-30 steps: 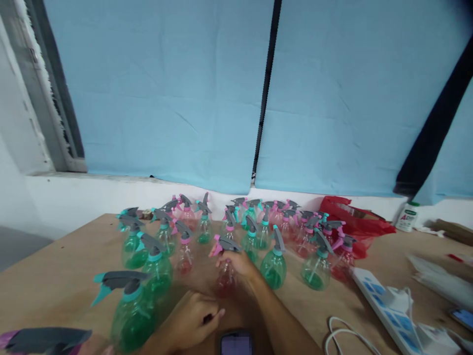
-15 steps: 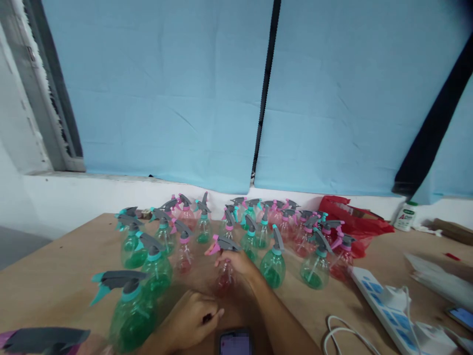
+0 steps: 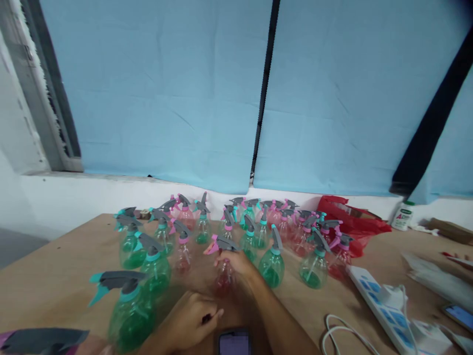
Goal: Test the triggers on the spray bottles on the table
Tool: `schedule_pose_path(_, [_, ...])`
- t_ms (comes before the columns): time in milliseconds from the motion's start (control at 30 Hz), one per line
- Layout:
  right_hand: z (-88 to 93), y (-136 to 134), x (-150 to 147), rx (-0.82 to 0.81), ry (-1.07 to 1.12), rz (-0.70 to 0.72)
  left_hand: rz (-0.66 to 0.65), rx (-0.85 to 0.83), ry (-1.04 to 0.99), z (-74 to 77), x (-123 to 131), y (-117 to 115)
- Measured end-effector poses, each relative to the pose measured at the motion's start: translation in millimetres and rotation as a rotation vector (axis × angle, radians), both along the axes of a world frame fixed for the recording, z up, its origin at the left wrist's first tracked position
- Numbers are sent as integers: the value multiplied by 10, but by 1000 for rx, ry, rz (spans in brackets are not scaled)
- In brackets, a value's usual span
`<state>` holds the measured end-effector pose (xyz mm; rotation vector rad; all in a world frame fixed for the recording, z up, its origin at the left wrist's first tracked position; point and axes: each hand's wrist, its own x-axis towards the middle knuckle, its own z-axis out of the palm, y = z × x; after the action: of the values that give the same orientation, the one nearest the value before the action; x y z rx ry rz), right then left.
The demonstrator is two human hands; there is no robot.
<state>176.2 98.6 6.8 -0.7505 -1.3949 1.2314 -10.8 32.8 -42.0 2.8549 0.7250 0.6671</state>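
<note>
My right hand (image 3: pixel 234 260) is closed around the neck of a clear pink spray bottle (image 3: pixel 224 283) with a grey and pink trigger head. The bottle stands upright on the wooden table, in front of the others. Nearer to me and to the left, my left hand (image 3: pixel 194 315) is curled into a loose fist with the thumb toward the right; nothing shows in it. Beside it stands a large green spray bottle (image 3: pixel 131 320) with a grey and turquoise head. A phone (image 3: pixel 234 342) lies between my forearms.
Several green and pink spray bottles (image 3: pixel 272 268) crowd the table (image 3: pixel 70 266) toward the wall. Right of them are a red plastic bag (image 3: pixel 354 222), a white bottle (image 3: pixel 403 217), a power strip (image 3: pixel 380 305) and a white cable (image 3: pixel 347 330). Another person's fingers (image 3: pixel 466 258) show at the right edge.
My hands and the pink spray bottle look almost unchanged. Another person's fingers have come into view at the right edge, by a red item. The view has shifted very slightly.
</note>
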Motion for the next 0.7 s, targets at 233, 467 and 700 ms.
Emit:
schedule_pose_path(233, [8,-8,-19,-20,32,5,-3,4,14,4,0,-7])
schedule_pose_path(467, [-175,39,-142,46,13,-116,-16,6,-13,14,7,-6])
schedule_pose_path(700, [-473,45,-312,301,-71,-391,3,16,-8,44,0,-24])
